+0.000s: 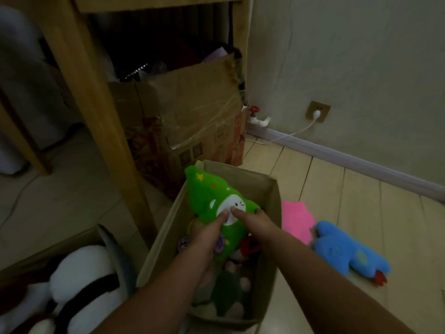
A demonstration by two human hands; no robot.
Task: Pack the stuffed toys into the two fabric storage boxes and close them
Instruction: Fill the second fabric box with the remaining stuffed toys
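Observation:
A bright green stuffed toy (209,196) with a white face patch lies over the far end of a tan fabric storage box (272,213) on the floor. My left hand (209,232) and my right hand (255,222) both grip the green toy at its middle, thumbs on the white patch. Several other stuffed toys fill the box under it, among them a dark green one (228,288). A second fabric box (72,239) at the lower left holds a black and white plush (81,280). A blue stuffed toy (346,251) and a pink one (296,220) lie on the floor to the right.
A wooden furniture leg (101,112) stands just left of the box, with a taped cardboard box (183,112) under the furniture behind it. The wall (349,56) at the right has a socket with a white cable (296,131) and a small red valve (254,109).

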